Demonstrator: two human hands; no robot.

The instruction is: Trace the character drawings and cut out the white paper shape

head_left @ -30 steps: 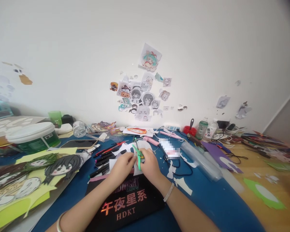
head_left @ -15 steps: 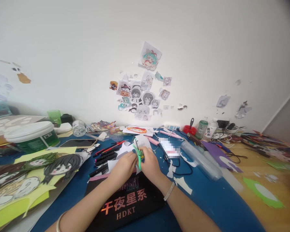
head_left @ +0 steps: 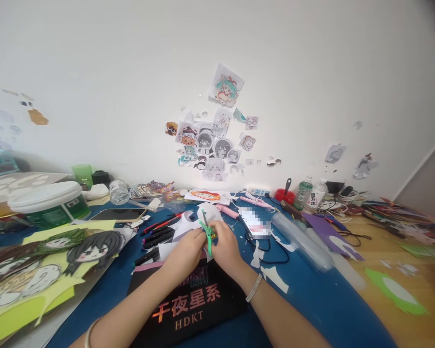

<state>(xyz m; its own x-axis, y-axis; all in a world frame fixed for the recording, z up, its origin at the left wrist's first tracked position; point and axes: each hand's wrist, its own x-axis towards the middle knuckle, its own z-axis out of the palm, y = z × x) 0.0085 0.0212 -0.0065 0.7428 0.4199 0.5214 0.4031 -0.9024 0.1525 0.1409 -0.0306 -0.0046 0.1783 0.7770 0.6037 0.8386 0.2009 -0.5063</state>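
Gripping scissors [head_left: 208,234] in the right hand [head_left: 224,239], grasping paper [head_left: 210,211] in the left hand [head_left: 189,245], mid-scene just beyond the black case [head_left: 192,307].
Green-handled, with grey blades pointing far; dark handle [head_left: 288,184] in red cup [head_left: 285,197], far right; white lid [head_left: 45,195] on green tub [head_left: 58,212], left; partly hidden by hands: paper; pixelated: phone [head_left: 254,223].

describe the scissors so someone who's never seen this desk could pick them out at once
On the blue-covered desk, find the flat black item lettered HDKT. Above that lettering in the picture, the right hand holds scissors. Their bright green handles set them apart from the black markers to the left.
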